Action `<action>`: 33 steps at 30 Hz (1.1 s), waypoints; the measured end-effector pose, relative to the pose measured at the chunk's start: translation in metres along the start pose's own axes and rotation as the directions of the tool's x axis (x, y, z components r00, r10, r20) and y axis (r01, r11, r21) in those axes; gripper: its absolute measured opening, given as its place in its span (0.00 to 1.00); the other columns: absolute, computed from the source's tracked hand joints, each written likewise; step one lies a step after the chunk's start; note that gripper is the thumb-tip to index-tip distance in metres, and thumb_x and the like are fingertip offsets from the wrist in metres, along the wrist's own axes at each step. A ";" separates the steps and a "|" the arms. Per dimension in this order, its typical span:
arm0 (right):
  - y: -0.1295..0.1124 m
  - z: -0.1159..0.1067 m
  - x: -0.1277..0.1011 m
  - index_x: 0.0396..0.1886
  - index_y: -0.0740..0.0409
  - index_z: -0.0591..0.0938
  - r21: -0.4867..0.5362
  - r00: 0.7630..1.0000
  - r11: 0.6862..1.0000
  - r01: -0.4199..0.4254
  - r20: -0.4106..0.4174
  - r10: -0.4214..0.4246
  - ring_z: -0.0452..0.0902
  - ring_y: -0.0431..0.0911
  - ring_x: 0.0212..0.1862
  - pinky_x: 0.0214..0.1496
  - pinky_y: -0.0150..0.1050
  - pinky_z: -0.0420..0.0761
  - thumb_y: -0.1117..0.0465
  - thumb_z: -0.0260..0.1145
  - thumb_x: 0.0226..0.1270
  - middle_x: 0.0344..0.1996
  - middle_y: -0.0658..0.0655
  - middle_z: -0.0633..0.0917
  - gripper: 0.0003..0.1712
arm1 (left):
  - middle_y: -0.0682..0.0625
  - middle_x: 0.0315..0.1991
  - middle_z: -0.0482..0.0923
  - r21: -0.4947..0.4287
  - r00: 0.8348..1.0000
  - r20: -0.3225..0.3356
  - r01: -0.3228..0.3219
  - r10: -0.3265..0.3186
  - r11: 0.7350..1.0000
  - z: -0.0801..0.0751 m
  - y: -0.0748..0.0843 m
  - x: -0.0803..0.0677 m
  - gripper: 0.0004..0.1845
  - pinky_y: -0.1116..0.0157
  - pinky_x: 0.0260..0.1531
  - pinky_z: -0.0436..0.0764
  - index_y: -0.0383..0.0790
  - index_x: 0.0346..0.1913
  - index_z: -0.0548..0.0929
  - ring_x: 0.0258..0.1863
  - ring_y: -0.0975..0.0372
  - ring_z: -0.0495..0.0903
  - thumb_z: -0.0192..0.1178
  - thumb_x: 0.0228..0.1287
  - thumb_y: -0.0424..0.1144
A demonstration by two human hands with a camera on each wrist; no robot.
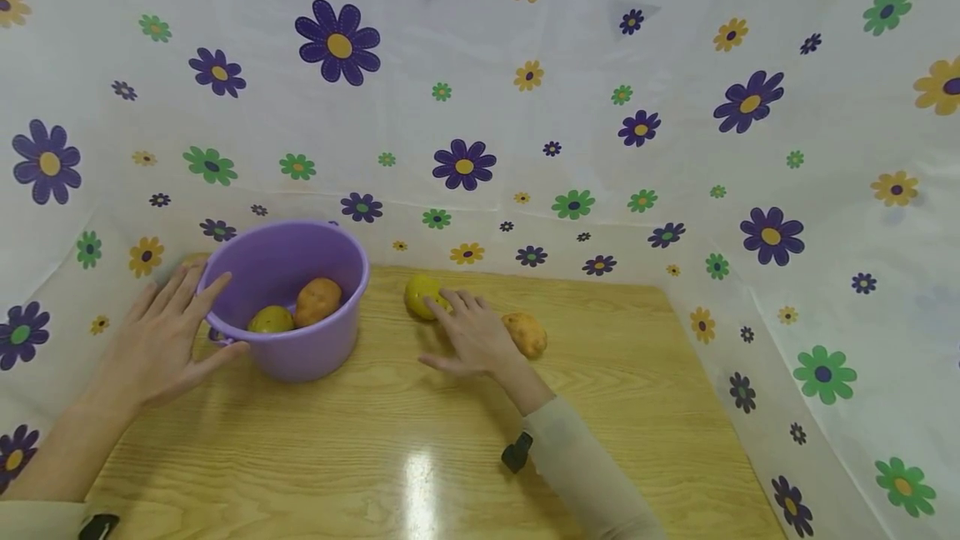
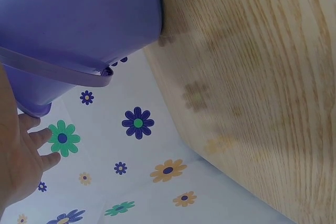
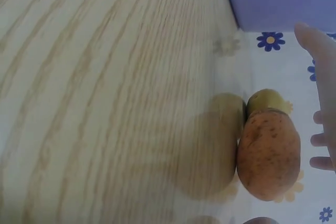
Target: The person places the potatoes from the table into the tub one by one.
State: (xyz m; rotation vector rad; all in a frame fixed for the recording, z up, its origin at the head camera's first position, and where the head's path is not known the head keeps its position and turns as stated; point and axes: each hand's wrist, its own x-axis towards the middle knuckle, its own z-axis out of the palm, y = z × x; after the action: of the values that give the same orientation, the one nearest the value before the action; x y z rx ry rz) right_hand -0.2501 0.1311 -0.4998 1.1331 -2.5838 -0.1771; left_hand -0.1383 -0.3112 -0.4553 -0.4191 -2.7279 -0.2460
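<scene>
My read: I'm mid-reach, just short of a grasp. The right hand point(image 1: 480, 336) is spread wide w/ nothing in its grip, fingertips over the right edge of the smooth, round yellow-green fruit point(image 1: 418, 290) (can't tell if they touch). That fruit sits on the pale wood-grain worktop point(image 1: 337, 457), btwn the deep purple plastic bucket point(image 1: 303, 357) and a lumpy, oval tan potato point(image 1: 532, 336), which lies just by my right wrist.

The left hand point(image 1: 161, 340) is also open, fingers straight, thumb apart, at the bucket's left rim; no hold that I can make out, contact unclear. Inside the bucket: a rounded yellow-green fruit point(image 1: 272, 320) and a roundish brown-orange potato point(image 1: 318, 301), side by side.

Next move, I'd say, calls for bringing the right hand's thumb to the fruit's near side, then closing all fingers gently, b/c a smooth round thing prob. rolls if nudged. Left hand ought to steady the bucket meanwhile.
</scene>
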 end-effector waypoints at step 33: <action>0.014 0.027 -0.013 0.80 0.47 0.66 0.026 0.991 0.996 -0.084 0.109 0.081 0.77 0.57 0.70 0.70 0.53 0.83 0.20 0.58 0.66 0.73 0.59 0.76 0.53 | 0.40 0.88 0.40 -0.008 1.000 -0.003 0.002 -0.002 1.000 0.001 -0.002 0.000 0.55 0.47 0.88 0.30 0.45 0.85 0.54 0.88 0.43 0.42 0.60 0.66 0.71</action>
State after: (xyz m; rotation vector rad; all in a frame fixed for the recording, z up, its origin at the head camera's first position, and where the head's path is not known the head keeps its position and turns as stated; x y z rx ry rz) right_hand -0.2600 0.1500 -0.5250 1.0514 -2.7320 -0.1855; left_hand -0.1393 -0.3124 -0.4561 -0.4174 -2.7256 -0.2580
